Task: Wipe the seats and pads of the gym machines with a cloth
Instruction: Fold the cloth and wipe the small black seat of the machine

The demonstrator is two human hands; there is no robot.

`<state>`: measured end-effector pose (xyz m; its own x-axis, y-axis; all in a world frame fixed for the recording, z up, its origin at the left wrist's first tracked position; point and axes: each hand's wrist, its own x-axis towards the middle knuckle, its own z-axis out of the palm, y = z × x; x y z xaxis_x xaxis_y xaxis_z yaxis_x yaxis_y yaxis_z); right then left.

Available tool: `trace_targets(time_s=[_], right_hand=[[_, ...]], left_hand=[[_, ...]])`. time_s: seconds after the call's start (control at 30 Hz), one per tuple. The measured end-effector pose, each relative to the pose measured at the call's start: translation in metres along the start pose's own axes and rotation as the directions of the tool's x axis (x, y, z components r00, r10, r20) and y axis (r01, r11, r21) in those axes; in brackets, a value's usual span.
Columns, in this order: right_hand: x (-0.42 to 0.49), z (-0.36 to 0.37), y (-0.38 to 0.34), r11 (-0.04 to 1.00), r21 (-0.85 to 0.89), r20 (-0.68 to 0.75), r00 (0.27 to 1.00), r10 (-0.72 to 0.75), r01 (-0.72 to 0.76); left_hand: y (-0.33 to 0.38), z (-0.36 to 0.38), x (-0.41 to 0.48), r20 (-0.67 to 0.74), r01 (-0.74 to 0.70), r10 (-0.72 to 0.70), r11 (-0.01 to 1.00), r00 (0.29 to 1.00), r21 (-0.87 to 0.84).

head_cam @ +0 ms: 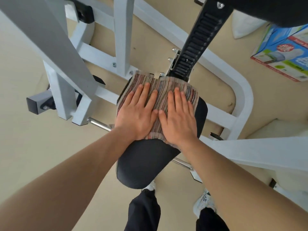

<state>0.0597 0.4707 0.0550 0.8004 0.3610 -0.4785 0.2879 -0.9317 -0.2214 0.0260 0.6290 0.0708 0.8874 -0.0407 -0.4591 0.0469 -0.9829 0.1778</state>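
A black padded seat of a white-framed gym machine lies below me, in the middle of the view. A striped, multicoloured cloth is spread flat over the seat's far half. My left hand presses palm-down on the cloth's left part, fingers spread. My right hand lies flat beside it on the cloth's right part. The thumbs nearly touch. Neither hand grips the cloth; both rest on top of it. The near half of the seat is bare.
The white machine frame curves around the seat's right side. A black notched adjustment post rises behind the seat toward a black back pad. A grey bar crosses upper left. A printed cardboard box lies on the beige floor at right.
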Motion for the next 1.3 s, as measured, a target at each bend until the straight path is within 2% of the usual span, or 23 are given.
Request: trace_targets(time_s=[0.13,0.27,0.37,0.5,0.6,0.67,0.77,0.83,0.93,1.03,1.13,1.23,1.3], right_hand=[[0.046,-0.002,0.003,0.996,-0.01,-0.094,0.991,0.092,-0.093],[0.074,-0.013,-0.007,0.996,-0.082,-0.113,0.993,0.02,-0.03],[0.092,-0.018,-0.023,0.995,-0.075,-0.079,0.994,-0.069,0.063],[0.099,-0.019,-0.038,0.991,-0.054,-0.074,0.989,-0.125,0.121],[0.096,-0.018,-0.041,0.974,-0.042,-0.082,0.971,-0.224,0.221],[0.094,-0.019,-0.034,0.967,0.01,-0.074,0.964,-0.255,0.256],[0.085,-0.02,-0.004,0.987,0.053,-0.103,0.984,-0.142,0.148],[0.071,-0.018,0.021,0.997,0.024,-0.131,0.989,-0.064,0.068],[0.044,-0.015,0.059,1.0,0.011,-0.137,0.99,0.027,-0.025],[0.015,-0.011,0.087,0.97,0.149,-0.089,0.974,0.206,-0.192],[-0.002,-0.006,0.092,0.933,0.253,-0.051,0.959,0.277,-0.256],[0.009,-0.011,0.082,0.942,0.223,-0.063,0.961,0.269,-0.249],[0.023,-0.015,0.065,0.969,0.174,-0.097,0.976,0.196,-0.177]], left_hand=[[-0.007,-0.007,0.065,-0.045,-0.069,0.072,0.996,0.996,0.056],[-0.027,-0.012,0.094,-0.088,-0.124,0.123,0.992,0.988,0.0],[-0.041,-0.015,0.096,-0.091,-0.039,0.02,0.978,0.996,-0.205],[-0.053,-0.011,0.077,-0.078,0.172,-0.225,0.89,0.971,-0.422],[-0.046,-0.01,0.071,-0.066,0.245,-0.303,0.863,0.951,-0.441],[-0.04,-0.011,0.074,-0.081,0.256,-0.299,0.905,0.951,-0.339],[-0.026,-0.013,0.087,-0.09,0.2,-0.212,0.972,0.973,-0.127],[-0.008,-0.014,0.098,-0.077,0.077,-0.073,0.996,0.994,0.049],[0.035,-0.012,0.105,-0.057,-0.131,0.142,0.977,0.988,0.166],[0.076,-0.002,0.107,-0.02,-0.297,0.306,0.936,0.952,0.187],[0.085,0.002,0.112,0.03,-0.399,0.399,0.907,0.917,0.135],[0.064,-0.003,0.116,0.011,-0.412,0.412,0.909,0.911,0.065],[0.036,-0.006,0.116,-0.039,-0.344,0.345,0.938,0.938,0.038]])
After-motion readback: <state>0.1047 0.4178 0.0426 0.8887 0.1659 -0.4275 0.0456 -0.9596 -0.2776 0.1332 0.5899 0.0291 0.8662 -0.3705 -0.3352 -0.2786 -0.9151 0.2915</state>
